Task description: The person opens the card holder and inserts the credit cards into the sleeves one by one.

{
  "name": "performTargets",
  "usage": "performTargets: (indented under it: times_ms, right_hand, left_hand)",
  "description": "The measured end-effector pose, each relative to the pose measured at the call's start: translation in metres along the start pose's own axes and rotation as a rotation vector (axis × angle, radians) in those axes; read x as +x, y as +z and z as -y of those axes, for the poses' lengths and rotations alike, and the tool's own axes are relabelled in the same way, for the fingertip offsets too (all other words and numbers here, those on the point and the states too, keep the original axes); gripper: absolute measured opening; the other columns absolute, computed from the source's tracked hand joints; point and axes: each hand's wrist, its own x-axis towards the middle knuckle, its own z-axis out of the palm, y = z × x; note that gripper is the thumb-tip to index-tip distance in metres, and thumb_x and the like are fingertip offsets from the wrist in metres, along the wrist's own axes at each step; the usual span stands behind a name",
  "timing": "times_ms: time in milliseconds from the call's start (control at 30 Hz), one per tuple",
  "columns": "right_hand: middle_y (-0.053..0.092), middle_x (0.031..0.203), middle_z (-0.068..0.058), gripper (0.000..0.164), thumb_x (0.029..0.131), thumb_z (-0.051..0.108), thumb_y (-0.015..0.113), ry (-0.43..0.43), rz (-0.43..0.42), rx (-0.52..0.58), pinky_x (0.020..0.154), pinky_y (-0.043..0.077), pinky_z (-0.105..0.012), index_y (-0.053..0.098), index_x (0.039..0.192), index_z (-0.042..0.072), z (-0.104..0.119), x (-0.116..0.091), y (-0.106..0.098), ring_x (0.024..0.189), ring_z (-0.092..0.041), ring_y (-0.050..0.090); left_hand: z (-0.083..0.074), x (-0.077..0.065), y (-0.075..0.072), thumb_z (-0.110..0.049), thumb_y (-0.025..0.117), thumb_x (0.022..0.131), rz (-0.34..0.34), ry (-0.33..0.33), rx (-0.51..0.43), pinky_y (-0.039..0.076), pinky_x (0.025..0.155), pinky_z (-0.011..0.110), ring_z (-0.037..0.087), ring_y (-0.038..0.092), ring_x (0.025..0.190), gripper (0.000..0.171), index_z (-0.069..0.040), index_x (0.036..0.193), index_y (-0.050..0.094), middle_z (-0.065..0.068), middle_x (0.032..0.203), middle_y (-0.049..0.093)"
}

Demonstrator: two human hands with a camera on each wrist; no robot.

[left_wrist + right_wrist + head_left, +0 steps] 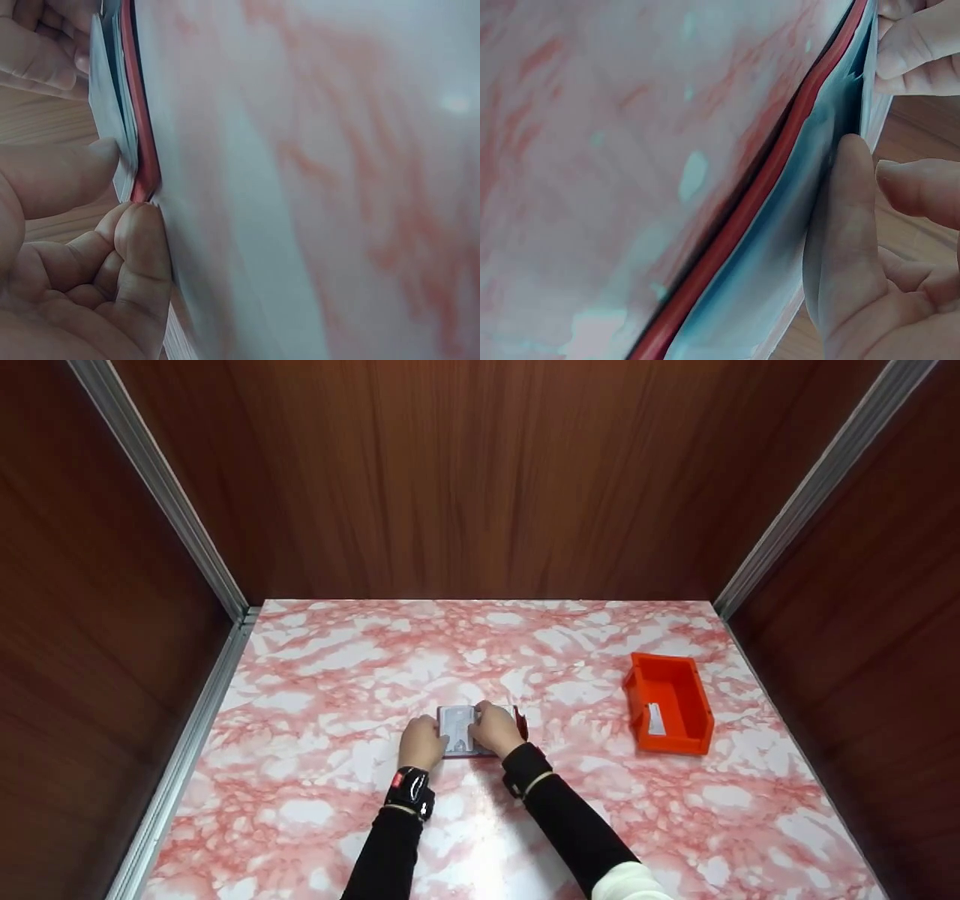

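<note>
The red-edged sleeve book (457, 726) lies left of the orange bin (681, 694), its edge farthest from it pinched by the left hand (421, 744), its pages touched by the right hand (498, 729), whose grip cannot be determined.

We could pass a hand over the table (322, 697) left of our left hand (421, 744), or between the booklet (455, 726) and the bin (679, 697). Our left hand blocks the booklet's left edge, our right hand (496, 729) its middle; the back wall (420, 480) closes the far side.
</note>
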Motion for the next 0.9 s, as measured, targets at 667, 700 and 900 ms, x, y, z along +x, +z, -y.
performTargets:
  times_ms: [667, 700, 900]
  right_hand:
    - [0.068, 0.087, -0.017, 0.028, 0.079, 0.007, 0.069, -0.001, 0.005, -0.021, 0.080, 0.052, -0.045, 0.066, 0.104, -0.006, 0.0025, -0.0022, 0.0000, 0.084, -0.034, 0.064]
    - [0.068, 0.087, -0.017, 0.028, 0.079, 0.007, 0.069, -0.004, 0.006, -0.019, 0.080, 0.052, -0.045, 0.066, 0.104, -0.006, 0.0022, -0.0024, -0.0001, 0.084, -0.034, 0.064]
    - [0.067, 0.082, -0.015, 0.028, 0.082, 0.007, 0.071, -0.061, 0.005, -0.015, 0.080, 0.052, -0.043, 0.065, 0.106, -0.008, -0.0003, -0.0032, -0.0029, 0.083, -0.032, 0.065]
  left_hand:
    - [0.0035, 0.0010, 0.0022, -0.007, 0.076, 0.075, -0.009, 0.016, 0.009, 0.049, 0.075, 0.047, 0.032, 0.060, 0.076, 0.017, 0.002, 0.086, 0.066, 0.011, 0.078, 0.060]
    - [0.0035, 0.0008, 0.0021, -0.006, 0.076, 0.074, -0.013, 0.022, 0.011, 0.049, 0.074, 0.047, 0.033, 0.060, 0.076, 0.017, 0.002, 0.085, 0.066, 0.011, 0.078, 0.060]
    - [0.0026, 0.0003, 0.0008, -0.005, 0.075, 0.073, -0.016, 0.043, 0.016, 0.049, 0.073, 0.048, 0.034, 0.060, 0.075, 0.015, 0.002, 0.083, 0.066, 0.012, 0.076, 0.060]
